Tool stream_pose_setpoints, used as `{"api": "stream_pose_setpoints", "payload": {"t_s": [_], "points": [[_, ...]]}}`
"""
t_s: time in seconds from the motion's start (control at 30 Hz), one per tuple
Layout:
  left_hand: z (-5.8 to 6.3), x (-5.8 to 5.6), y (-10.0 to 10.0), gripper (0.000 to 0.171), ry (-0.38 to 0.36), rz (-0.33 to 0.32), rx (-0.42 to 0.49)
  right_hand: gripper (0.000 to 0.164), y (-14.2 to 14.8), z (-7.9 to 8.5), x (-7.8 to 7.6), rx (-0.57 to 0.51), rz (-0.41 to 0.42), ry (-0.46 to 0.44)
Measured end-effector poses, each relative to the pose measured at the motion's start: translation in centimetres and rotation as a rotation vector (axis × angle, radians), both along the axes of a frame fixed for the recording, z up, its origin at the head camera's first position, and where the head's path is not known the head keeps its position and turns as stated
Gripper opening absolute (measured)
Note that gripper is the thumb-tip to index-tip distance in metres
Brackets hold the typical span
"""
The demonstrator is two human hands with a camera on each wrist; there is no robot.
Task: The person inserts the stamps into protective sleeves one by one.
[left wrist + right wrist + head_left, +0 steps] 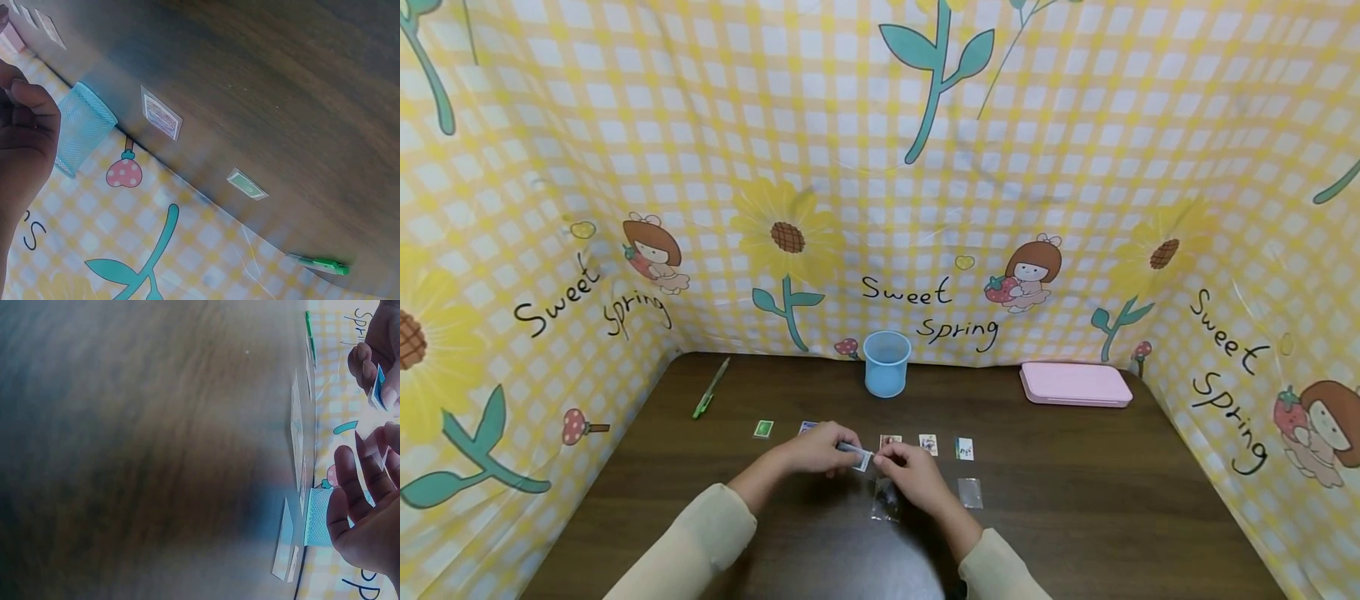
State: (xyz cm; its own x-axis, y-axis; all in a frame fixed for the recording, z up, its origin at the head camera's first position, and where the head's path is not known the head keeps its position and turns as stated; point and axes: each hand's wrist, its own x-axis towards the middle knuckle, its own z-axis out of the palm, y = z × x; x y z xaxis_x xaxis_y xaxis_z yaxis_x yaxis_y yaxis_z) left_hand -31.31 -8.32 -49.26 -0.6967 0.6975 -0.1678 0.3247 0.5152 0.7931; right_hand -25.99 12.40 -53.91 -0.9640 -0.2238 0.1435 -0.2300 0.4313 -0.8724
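I'm pinching the card (862,461) with the left grip (827,448), a clear sleeve (373,427) with the right grip (912,473), six o'clock from the cup (886,375), judging both light, bendy, best held by edges.

Cloth (880,217) shows yellow-and-white check, brown-centred sunflowers and black lettering; table (1075,517), dark brown woodgrain; cup (886,372), light blue; case (1075,386), pink; pen (703,405), green; leftmost card (763,429), green bordered white; held card (379,389), white and blue; sleeves (681,537), cream.
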Motion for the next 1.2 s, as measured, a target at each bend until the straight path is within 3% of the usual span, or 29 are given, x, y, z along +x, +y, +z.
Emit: {"api": "stream_pose_setpoints", "payload": {"t_s": [0.17, 0.37, 0.47, 0.63, 0.8, 1.2], "points": [[-0.2, -0.2, -0.4, 0.013, -0.045, -0.005, 0.048, 0.016, 0.0, -0.1, -0.1, -0.030, -0.001, -0.011], [-0.5, -0.8, -1.7, 0.020, -0.063, 0.066, 0.136, 0.015, -0.1, 0.4, 0.1, -0.090, -0.040, -0.032], [-0.3, -1.0, -2.2, 0.018, -0.056, 0.097, 0.166, 0.014, -0.1, 1.8, 0.6, -0.116, -0.045, -0.007], [-0.4, -1.0, -2.3, 0.015, -0.044, 0.107, 0.191, 0.016, -0.2, 3.7, 1.6, -0.146, -0.024, -0.055], [-0.6, -0.6, -1.9, 0.014, -0.046, 0.119, 0.201, 0.017, -0.4, 3.8, 1.8, -0.166, -0.026, -0.092], [-1.0, -0.3, -0.7, 0.014, -0.060, 0.115, 0.186, 0.017, -0.3, 3.5, 1.5, -0.211, -0.055, -0.072]]}}
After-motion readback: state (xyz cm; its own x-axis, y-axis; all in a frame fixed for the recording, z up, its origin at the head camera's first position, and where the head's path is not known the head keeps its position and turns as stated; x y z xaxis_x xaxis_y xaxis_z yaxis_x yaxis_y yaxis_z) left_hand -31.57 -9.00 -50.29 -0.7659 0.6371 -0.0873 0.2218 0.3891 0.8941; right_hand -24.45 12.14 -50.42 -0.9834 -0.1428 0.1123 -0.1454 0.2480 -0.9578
